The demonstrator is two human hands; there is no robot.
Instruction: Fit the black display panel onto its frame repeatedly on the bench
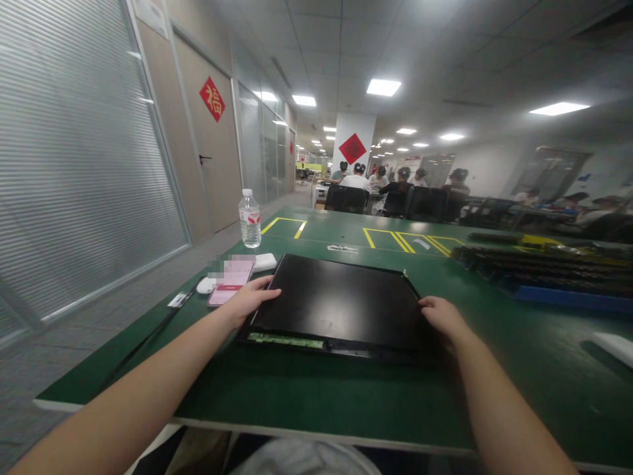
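A flat black display panel (341, 297) lies in front of me, low over the green table, with a green circuit strip (287, 340) along its near edge. It is hard to tell whether the panel rests on the table or is slightly raised. My left hand (254, 297) grips its left edge, thumb on top and the other fingers partly hidden at the side. At the right edge my right hand (440, 313) is closed on the panel, its fingertips mostly hidden underneath.
On the green table (316, 402), a phone (232, 280), a white case (264, 262) and a water bottle (250, 221) stand to the left. A black strap (153, 333) lies nearby. Stacked dark panels (534, 267) occupy the right. Several people sit beyond.
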